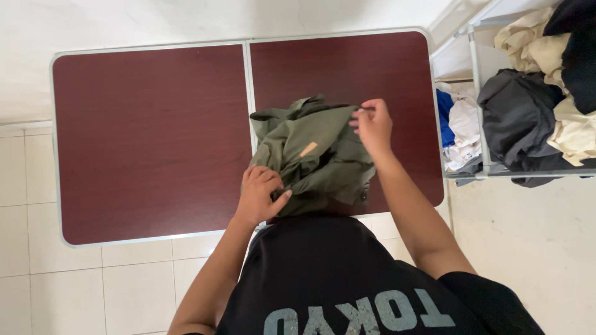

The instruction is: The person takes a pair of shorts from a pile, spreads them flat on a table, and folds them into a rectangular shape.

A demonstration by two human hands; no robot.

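Seen from above: dark red folding surface with pale metal rim and a centre seam, set on a white tiled floor.

Just right of the seam, at the near edge of the surface: crumpled olive-green garment, bunched and lifted a little, a small tan tag showing on its front.

At the garment's lower left corner: left hand, fingers curled together and clamped on a fold of the cloth, thumb pressing from the side.

At the garment's upper right edge: right hand, fingertips pinched together on the cloth's top hem, wrist bent, forearm running down and right from it.

Below the garment, against the surface's near edge: black shirt on the person's own body, pale lettering across it.

Right of the garment, beyond the surface's right end: white metal rack, well apart from both hands. On the rack: heap of clothes, with blue and white pieces nearest the surface, a dark grey piece further right, and cream pieces and a black piece at the far right.
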